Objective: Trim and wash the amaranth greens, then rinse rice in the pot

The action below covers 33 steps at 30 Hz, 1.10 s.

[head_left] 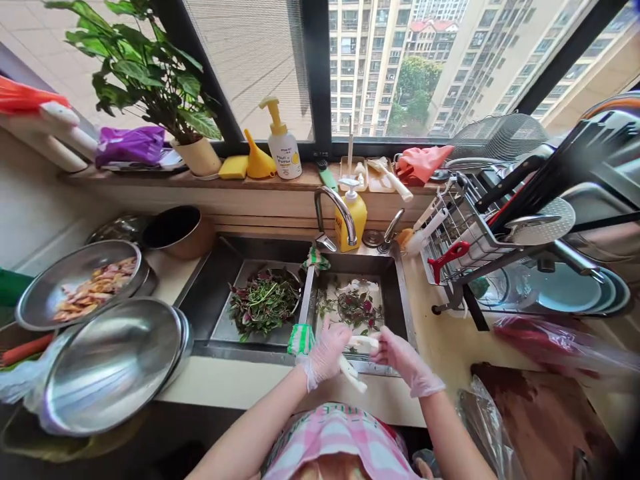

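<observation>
Left hand (329,353) curled closed around white strip (364,342); right hand (397,355) pinches 1 end, fingers barely apart. Strip lies at near rim of right-hand basin (411,327); lower white length (354,377) hangs outside, join hidden. Best: firm left grip, light right pinch, both over basin.

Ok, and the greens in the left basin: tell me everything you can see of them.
The greens are a loose, tangled heap of green leaves and thin stems, some leaves purple-tinged. They mound up in the left basin, with sprigs spreading outward. A curved rim shows at their right, probably of a vessel holding them. Neither the left hand nor the right hand touches them.
</observation>
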### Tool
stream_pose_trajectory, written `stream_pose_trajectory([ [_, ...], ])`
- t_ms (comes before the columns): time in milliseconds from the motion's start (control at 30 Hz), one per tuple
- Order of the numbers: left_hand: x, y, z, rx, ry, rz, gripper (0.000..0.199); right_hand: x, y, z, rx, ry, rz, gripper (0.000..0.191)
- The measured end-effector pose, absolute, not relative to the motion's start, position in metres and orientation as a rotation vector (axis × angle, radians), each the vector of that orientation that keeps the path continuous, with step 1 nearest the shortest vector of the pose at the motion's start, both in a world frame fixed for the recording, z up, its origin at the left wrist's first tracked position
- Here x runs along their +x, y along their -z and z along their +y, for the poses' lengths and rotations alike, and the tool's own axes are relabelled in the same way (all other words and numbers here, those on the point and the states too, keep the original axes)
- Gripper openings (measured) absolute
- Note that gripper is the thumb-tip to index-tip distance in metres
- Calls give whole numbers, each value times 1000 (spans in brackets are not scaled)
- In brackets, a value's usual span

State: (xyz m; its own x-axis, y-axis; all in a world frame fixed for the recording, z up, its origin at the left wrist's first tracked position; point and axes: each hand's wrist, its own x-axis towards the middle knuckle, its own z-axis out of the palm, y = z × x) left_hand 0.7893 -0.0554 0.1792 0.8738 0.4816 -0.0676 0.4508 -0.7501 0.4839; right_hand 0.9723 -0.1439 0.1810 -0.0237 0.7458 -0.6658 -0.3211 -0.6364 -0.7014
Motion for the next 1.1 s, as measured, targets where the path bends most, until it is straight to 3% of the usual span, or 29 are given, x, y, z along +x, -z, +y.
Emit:
stream_pose_trajectory([
  [133,784,-184,-52,2435,-223,766,29,975,-191,-149,-1614,-1375,-482,54],
  [400,790,-195,-49,2209,-434,732,17,935,-226,-155,-1458,-1493,-723,37],
  [700,793,-202,-52,2162,-449,547,27,936,-221,-163,-1483,-1555,-742,29],
  [867,794,-199,-56,2082,-421,587,29,920,-208,-169,-1686,-1061,-916,20],
  [967,793,-193,-59,2073,-436,600,27,910,-200,-169,-1690,-1031,-852,23],
  [1100,800,-184,-60,2017,-355,654,24,925,-190,-165,-1585,-1242,-673,39],
])
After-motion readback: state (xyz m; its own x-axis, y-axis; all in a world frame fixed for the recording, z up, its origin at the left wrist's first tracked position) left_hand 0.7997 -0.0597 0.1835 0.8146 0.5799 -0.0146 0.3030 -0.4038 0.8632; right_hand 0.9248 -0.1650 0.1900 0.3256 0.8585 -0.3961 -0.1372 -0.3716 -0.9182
